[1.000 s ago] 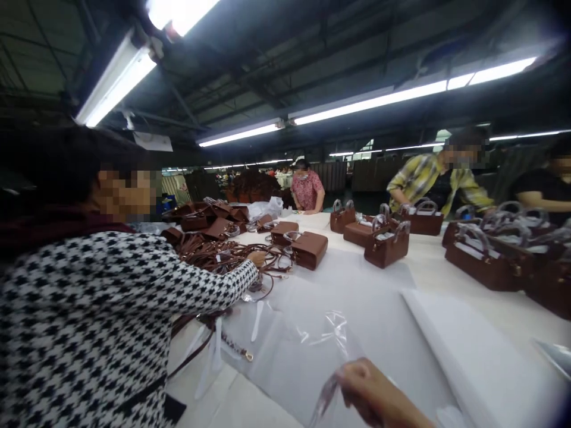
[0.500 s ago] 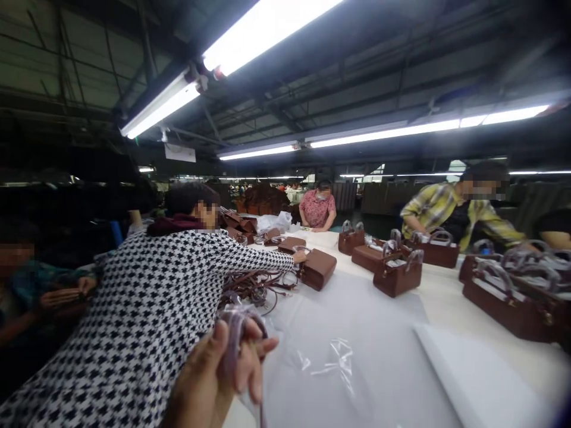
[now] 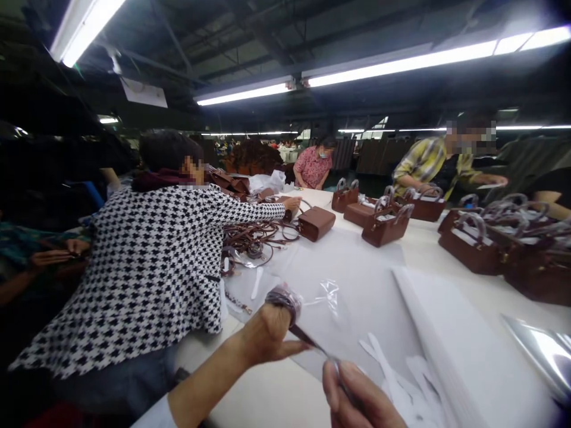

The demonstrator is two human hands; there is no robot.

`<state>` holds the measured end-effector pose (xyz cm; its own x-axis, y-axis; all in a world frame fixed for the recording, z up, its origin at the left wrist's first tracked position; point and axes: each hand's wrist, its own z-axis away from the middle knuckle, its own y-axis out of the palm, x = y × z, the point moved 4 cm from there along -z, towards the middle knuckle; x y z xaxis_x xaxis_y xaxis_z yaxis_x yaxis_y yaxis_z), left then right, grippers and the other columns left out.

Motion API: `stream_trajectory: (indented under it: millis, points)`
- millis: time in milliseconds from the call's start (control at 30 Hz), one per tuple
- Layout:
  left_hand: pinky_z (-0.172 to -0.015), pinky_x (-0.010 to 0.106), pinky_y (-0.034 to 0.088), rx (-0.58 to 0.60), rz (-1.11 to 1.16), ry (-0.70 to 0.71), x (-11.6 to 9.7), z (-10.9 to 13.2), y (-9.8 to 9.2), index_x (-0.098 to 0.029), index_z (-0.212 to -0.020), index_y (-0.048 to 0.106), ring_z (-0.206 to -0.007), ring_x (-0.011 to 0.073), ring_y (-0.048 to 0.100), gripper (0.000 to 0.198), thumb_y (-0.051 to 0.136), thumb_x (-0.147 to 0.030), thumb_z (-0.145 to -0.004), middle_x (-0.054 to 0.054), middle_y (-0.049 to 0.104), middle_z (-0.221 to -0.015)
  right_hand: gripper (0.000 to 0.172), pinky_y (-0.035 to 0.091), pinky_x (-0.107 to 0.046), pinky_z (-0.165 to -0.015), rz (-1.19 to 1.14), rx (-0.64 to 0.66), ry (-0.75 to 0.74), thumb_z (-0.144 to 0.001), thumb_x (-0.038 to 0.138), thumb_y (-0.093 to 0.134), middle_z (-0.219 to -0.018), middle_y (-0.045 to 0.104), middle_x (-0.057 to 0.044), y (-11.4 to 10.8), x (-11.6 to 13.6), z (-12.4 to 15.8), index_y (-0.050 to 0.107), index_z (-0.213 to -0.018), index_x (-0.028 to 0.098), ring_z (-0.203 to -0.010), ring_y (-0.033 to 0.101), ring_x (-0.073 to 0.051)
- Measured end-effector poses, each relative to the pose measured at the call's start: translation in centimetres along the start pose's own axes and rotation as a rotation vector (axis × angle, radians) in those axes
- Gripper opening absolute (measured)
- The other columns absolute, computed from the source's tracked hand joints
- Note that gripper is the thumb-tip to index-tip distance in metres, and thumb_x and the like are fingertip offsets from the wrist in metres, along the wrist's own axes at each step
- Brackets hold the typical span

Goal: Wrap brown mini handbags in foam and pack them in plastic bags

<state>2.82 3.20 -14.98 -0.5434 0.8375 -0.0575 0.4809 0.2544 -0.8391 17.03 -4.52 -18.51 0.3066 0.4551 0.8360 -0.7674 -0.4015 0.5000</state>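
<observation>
My left hand (image 3: pixel 270 333) is closed around a coiled brown strap wrapped in clear film (image 3: pixel 285 299), just above the white table (image 3: pixel 276 392). From that coil a thin strap end (image 3: pixel 314 346) runs down to my right hand (image 3: pixel 357 401), which pinches it at the bottom edge of the view. Both hands hover over the near part of the table, beside a sheet of white paper (image 3: pixel 357 279).
A person in a houndstooth top (image 3: pixel 151 267) leans over the table on my left, reaching to a pile of brown straps (image 3: pixel 252 241) and a small brown bag (image 3: pixel 316 222). Several brown handbags (image 3: pixel 386 226) stand along the right. Other people work at the far side. Paper stack (image 3: pixel 464 351) lies right.
My left hand has moved right and down over the table with the wrapped strap coil. My right hand has come back into view and taken the strap's loose end. The camera tilted down.
</observation>
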Motion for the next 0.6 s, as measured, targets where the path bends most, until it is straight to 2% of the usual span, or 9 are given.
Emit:
stream_trajectory:
  millis: [67,167,267,333,367,433,500,533,600]
  points:
    - [-0.061,0.034,0.045,0.117,-0.084,0.022,0.7,0.4,0.5,-0.012,-0.078,0.052,-0.065,0.0218,0.056,0.030,0.041,-0.039,-0.085,0.009,0.057,-0.065,0.039,0.020,-0.016,-0.032,-0.031,0.005,0.099,-0.078,0.054,0.047,-0.032,0.021,0.011,-0.6,-0.1,-0.4,0.048,-0.068,0.017,-0.028,0.017,-0.004]
    - [-0.052,0.029,0.041,0.250,-0.126,0.063,1.4,1.3,1.3,-0.013,-0.072,0.051,-0.055,0.0194,0.054,0.028,0.044,-0.038,-0.084,0.007,0.056,-0.061,0.022,0.015,-0.016,-0.030,0.229,-0.096,0.165,-0.076,0.038,0.052,-0.043,0.041,0.009,-1.9,0.2,-1.0,0.047,-0.079,0.017,-0.027,0.020,-0.002]
    - [-0.048,0.027,0.037,0.344,-0.165,0.076,1.8,2.1,1.3,-0.013,-0.071,0.052,-0.051,0.0183,0.053,0.034,0.049,-0.046,-0.081,0.006,0.057,-0.059,0.013,0.032,-0.019,-0.042,0.789,-0.295,-0.072,-0.077,0.030,0.051,-0.065,0.051,0.003,-2.8,1.2,-1.0,0.046,-0.082,0.018,-0.044,0.044,-0.006]
    - [-0.047,0.027,0.035,0.392,-0.195,0.071,2.1,2.1,0.7,-0.013,-0.071,0.053,-0.049,0.0184,0.052,0.037,0.050,-0.049,-0.079,0.007,0.057,-0.058,0.019,0.036,-0.023,-0.056,1.051,-0.365,-0.234,-0.082,0.033,0.045,-0.068,0.051,0.000,-2.5,1.4,-0.8,0.048,-0.072,0.017,-0.059,0.049,-0.011]
    - [-0.047,0.027,0.034,0.409,-0.207,0.072,2.1,2.0,0.2,-0.013,-0.071,0.054,-0.049,0.0184,0.052,0.038,0.050,-0.050,-0.079,0.007,0.057,-0.058,0.026,0.035,-0.024,-0.060,1.082,-0.341,-0.253,-0.085,0.035,0.042,-0.067,0.051,-0.001,-2.3,1.2,-0.8,0.049,-0.068,0.016,-0.063,0.048,-0.012]
    - [-0.047,0.026,0.033,0.450,-0.229,0.062,2.1,1.5,-1.0,-0.012,-0.071,0.055,-0.049,0.0180,0.051,0.040,0.050,-0.051,-0.078,0.007,0.057,-0.057,0.036,0.033,-0.023,-0.056,0.900,-0.165,-0.126,-0.088,0.041,0.034,-0.061,0.053,-0.002,-1.9,0.1,-1.1,0.053,-0.073,0.015,-0.057,0.047,-0.011]
    - [-0.048,0.025,0.032,0.516,-0.209,0.005,2.0,0.7,-2.6,-0.013,-0.072,0.057,-0.049,0.0173,0.051,0.038,0.048,-0.050,-0.080,0.006,0.057,-0.058,0.042,0.031,-0.021,-0.048,0.585,0.057,0.062,-0.090,0.045,0.026,-0.053,0.054,0.000,-1.3,-0.6,-1.6,0.055,-0.090,0.014,-0.046,0.046,-0.010]
    - [-0.048,0.025,0.031,0.554,-0.162,-0.052,1.9,0.3,-3.4,-0.014,-0.072,0.058,-0.050,0.0168,0.051,0.038,0.045,-0.048,-0.082,0.006,0.058,-0.059,0.044,0.032,-0.021,-0.047,0.494,0.109,0.093,-0.090,0.047,0.026,-0.054,0.055,-0.001,-1.1,-0.5,-1.8,0.053,-0.097,0.013,-0.046,0.048,-0.011]
    - [-0.048,0.023,0.031,0.639,0.031,-0.230,1.6,-0.4,-4.7,-0.016,-0.067,0.057,-0.050,0.0152,0.050,0.040,0.037,-0.045,-0.086,0.004,0.057,-0.058,0.043,0.040,-0.024,-0.057,0.539,0.006,-0.021,-0.089,0.048,0.030,-0.067,0.061,-0.004,-1.3,0.8,-2.5,0.054,-0.099,0.013,-0.060,0.056,-0.014]
